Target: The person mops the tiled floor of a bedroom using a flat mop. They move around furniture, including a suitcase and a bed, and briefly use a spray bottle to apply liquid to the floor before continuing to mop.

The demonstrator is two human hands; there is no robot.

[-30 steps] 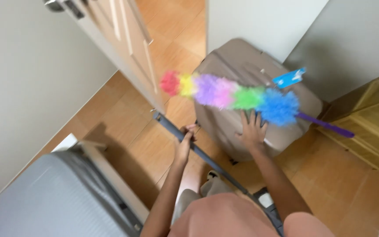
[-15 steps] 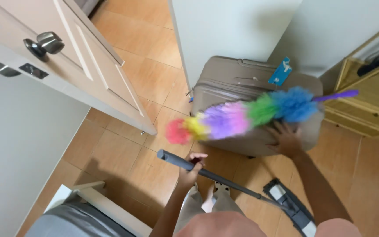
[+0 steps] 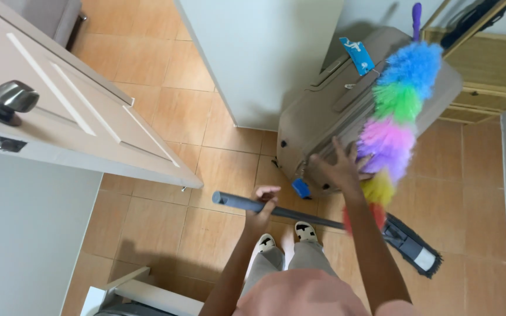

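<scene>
Pink top (image 3: 303, 295), bare arms with no sleeves, light grey trousers (image 3: 291, 260), white slippers with black spots (image 3: 306, 232), two bare hands

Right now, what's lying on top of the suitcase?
A rainbow duster lies along the suitcase, with a blue tag near its top handle. The right hand presses on it, covering whatever is beneath the palm and duster.

Your left hand (image 3: 263, 206) grips a smooth, matt grey mop handle (image 3: 300, 214), likely metal. Your right hand (image 3: 339, 169) rests on a matt beige hard-shell suitcase (image 3: 329, 111), seemingly plastic, beside a fluffy rainbow duster (image 3: 395, 111). The floor tiles (image 3: 159, 105) look matt; the door knob (image 3: 8, 100) at left is brushed metal.
</scene>
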